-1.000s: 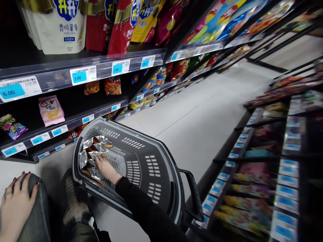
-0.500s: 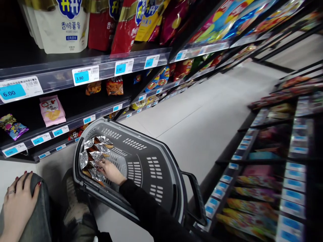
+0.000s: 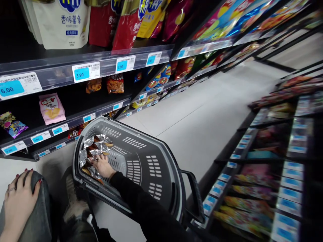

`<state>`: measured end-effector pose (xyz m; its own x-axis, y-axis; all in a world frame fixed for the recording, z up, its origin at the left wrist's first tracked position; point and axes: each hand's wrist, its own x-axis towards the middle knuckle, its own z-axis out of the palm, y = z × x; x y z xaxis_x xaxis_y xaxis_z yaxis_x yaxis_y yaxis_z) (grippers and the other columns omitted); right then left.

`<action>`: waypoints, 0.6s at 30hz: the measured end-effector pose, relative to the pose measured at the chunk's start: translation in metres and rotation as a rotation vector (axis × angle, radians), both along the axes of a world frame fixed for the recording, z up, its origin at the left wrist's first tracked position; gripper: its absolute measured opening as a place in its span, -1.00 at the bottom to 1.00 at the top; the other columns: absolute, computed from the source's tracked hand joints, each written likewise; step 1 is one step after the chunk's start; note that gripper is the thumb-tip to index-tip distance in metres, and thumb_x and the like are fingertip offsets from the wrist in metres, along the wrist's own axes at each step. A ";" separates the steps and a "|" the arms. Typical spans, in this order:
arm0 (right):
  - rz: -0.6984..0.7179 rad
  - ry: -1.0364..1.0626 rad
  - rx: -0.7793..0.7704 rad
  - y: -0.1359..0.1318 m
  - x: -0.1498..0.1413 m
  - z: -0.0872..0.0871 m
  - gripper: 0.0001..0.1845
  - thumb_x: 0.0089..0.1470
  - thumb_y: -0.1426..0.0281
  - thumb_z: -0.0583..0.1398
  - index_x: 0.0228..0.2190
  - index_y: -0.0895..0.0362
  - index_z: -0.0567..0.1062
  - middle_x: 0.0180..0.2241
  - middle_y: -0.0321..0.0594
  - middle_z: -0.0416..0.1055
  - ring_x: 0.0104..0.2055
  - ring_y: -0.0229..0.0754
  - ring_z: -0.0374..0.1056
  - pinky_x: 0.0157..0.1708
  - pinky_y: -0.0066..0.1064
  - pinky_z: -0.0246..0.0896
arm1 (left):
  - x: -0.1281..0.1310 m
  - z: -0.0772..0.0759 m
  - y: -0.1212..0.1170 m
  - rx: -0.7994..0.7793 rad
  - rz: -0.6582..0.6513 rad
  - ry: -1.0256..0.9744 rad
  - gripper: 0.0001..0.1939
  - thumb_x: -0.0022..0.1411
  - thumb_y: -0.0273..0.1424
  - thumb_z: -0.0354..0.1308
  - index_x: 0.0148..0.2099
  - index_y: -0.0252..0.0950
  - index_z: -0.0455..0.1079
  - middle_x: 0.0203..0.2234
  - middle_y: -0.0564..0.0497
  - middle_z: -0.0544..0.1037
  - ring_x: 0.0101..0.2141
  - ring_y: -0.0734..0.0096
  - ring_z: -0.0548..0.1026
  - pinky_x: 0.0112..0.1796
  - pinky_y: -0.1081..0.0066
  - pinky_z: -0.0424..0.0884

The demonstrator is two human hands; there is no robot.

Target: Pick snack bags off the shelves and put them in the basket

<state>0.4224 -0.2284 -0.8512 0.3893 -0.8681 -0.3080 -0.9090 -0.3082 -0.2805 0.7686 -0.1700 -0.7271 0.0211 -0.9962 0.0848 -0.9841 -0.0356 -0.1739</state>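
Silver-and-brown foil packets (image 3: 102,138), inside a grey perforated plastic basket (image 3: 157,148): your right hand (image 3: 102,166) touched them, grip indiscernible, light fingertip pressure advisable; your left hand (image 3: 21,201) rested, fingers apart, on a denim-clad knee (image 3: 40,208).

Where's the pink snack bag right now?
Head view, left side: the pink bag is on the dark shelf, right of the purple packet.

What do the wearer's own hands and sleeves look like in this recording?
The left hand, ungloved, has red-painted nails and a slim silver-coloured ring; no cuff shows there. The right hand, also ungloved, emerges from a plain black sleeve.
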 end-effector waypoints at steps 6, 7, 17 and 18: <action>-0.030 -0.018 0.044 0.001 -0.002 0.001 -0.60 0.28 0.23 -0.04 0.09 -0.14 0.36 0.18 -0.01 0.12 0.06 0.13 0.06 -0.06 0.03 0.00 | -0.001 0.000 -0.001 -0.012 0.012 0.010 -0.43 0.37 -0.18 -0.27 0.21 -0.43 0.23 0.15 -0.23 0.31 0.11 -0.13 0.24 -0.01 0.01 0.28; -0.033 -0.041 0.039 0.002 -0.001 0.003 -0.60 0.27 0.23 -0.03 0.09 -0.13 0.36 0.20 -0.03 0.10 0.08 0.13 0.06 -0.04 0.05 -0.01 | -0.001 0.000 -0.001 -0.015 0.011 0.013 -0.43 0.37 -0.18 -0.27 0.21 -0.43 0.23 0.15 -0.23 0.31 0.11 -0.13 0.24 -0.01 0.02 0.28; -0.465 -0.461 -0.364 -0.037 -0.037 0.099 -0.40 0.32 0.28 -0.24 -0.35 0.22 0.51 -0.33 -0.08 0.40 -0.25 -0.15 0.32 -0.21 -0.32 0.23 | 0.006 -0.008 0.005 -0.023 0.030 0.042 -0.40 0.35 -0.19 -0.31 0.21 -0.45 0.25 0.16 -0.22 0.32 0.13 -0.12 0.21 0.03 0.02 0.24; -0.466 -0.509 -0.431 -0.043 -0.043 0.124 -0.43 0.31 0.25 -0.21 -0.38 0.22 0.50 -0.38 -0.11 0.39 -0.29 -0.16 0.33 -0.25 -0.33 0.24 | 0.007 -0.013 0.006 -0.035 0.035 0.056 -0.40 0.34 -0.21 -0.31 0.19 -0.44 0.28 0.15 -0.21 0.34 0.13 -0.12 0.22 0.03 0.01 0.24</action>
<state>0.3790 -0.2711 -0.7270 -0.0393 -0.9775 0.2073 -0.7639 -0.1043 -0.6369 0.7761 -0.1639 -0.7405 0.0619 -0.9911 0.1176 -0.9903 -0.0757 -0.1168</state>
